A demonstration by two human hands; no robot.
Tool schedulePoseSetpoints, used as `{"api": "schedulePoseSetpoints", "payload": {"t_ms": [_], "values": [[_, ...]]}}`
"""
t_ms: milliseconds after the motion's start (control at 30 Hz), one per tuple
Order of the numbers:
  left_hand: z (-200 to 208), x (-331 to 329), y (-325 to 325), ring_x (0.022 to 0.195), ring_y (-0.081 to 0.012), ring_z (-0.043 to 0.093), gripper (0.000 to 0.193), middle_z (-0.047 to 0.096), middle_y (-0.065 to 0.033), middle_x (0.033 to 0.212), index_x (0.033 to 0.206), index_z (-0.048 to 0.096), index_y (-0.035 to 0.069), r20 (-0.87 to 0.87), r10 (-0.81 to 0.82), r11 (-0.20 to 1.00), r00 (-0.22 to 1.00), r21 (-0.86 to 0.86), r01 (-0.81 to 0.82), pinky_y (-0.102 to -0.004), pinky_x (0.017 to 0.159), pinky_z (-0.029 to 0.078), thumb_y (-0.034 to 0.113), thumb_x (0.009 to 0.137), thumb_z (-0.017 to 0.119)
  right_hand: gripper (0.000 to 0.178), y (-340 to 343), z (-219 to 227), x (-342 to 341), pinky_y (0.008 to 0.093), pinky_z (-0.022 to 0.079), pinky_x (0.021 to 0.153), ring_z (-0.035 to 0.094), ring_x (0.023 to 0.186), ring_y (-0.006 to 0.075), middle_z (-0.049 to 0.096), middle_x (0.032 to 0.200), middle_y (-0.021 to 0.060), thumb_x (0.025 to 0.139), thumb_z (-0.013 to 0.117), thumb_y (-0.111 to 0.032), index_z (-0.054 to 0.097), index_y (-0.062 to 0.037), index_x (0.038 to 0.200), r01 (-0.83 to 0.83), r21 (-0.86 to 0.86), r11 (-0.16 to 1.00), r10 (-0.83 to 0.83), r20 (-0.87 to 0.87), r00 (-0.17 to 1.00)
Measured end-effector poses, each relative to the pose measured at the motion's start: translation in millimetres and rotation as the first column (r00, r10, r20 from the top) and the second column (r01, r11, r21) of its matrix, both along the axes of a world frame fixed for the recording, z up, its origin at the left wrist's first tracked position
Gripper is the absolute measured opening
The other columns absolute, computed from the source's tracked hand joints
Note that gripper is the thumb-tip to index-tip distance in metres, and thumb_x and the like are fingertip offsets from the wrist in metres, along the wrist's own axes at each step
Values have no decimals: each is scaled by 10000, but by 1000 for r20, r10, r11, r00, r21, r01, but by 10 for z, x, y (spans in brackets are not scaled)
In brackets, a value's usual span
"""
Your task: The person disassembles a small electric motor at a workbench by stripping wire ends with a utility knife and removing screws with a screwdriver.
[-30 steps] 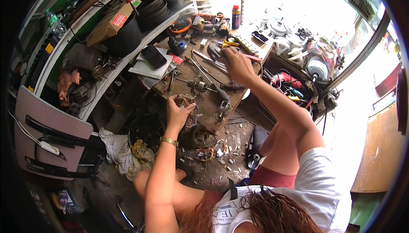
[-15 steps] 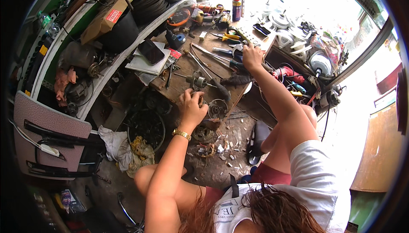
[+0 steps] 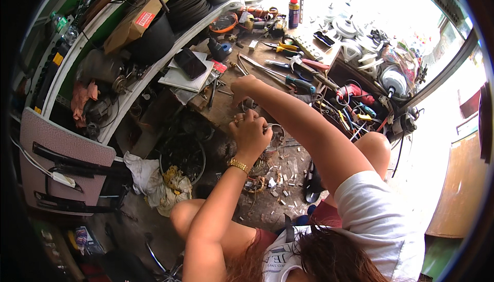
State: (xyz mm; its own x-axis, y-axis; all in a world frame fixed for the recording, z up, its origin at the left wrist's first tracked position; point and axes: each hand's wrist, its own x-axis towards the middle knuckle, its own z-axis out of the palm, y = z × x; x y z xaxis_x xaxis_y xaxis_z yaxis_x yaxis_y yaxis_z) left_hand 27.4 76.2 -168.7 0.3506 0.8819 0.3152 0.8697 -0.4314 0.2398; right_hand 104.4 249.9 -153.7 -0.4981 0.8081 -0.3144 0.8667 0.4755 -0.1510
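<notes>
My left hand, with a gold watch at its wrist, is closed at the bench's near edge. Its fingers curl round something mostly hidden, of which only a bit of metal edge shows. Right beside it is a round open metal housing. My right hand reaches across to the left, just beyond the left one, with its fingers bent down and together. What those fingers grip is hidden. Under them a small motor part shows only partly. My right forearm covers part of the bench behind.
Pliers, a hammer and a blue-and-black screwdriver handle lie farther back. A phone rests on white paper at left. A spray can stands at the back. Below are a dark tub and scattered small white pieces.
My right hand has swung left and nearer, from beside the hammer to over the motor part. My left hand stays closed near the bench edge. The whole view has shifted slightly.
</notes>
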Motion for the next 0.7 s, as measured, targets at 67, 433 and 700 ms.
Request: {"api": "schedulePoseSetpoints", "payload": {"t_ms": [67,433,700], "values": [[66,32,12,1044,-280,507,177,570,-24,1076,806,618,135,75,-48,997,996,61,44,-486,869,363,244,732,737,538,50,-55,49,417,565,721,702,833,316,730,914,117,776,666,-581,740,-99,1002,-10,-27,1000,10,-16,1000],[420,-174,35,854,-110,651,163,665,-39,1060,1038,524,112,894,414,816,171,-447,365,-270,667,543,266,1015,477,326,47,464,1224,325,556,526,666,750,202,677,974,136,928,628,-314,567,-70,1136,474,-51,879,-367,-708,603],[561,-67,-46,973,-233,676,249,642,-153,1105,1135,498,54,818,574,721,-44,-479,502,-408,764,602,258,1011,426,218,-1288,1152,1230,307,467,811,557,890,147,601,972,89,971,559,-150,502,-2,1121,490,51,870,73,-997,-25]]}}
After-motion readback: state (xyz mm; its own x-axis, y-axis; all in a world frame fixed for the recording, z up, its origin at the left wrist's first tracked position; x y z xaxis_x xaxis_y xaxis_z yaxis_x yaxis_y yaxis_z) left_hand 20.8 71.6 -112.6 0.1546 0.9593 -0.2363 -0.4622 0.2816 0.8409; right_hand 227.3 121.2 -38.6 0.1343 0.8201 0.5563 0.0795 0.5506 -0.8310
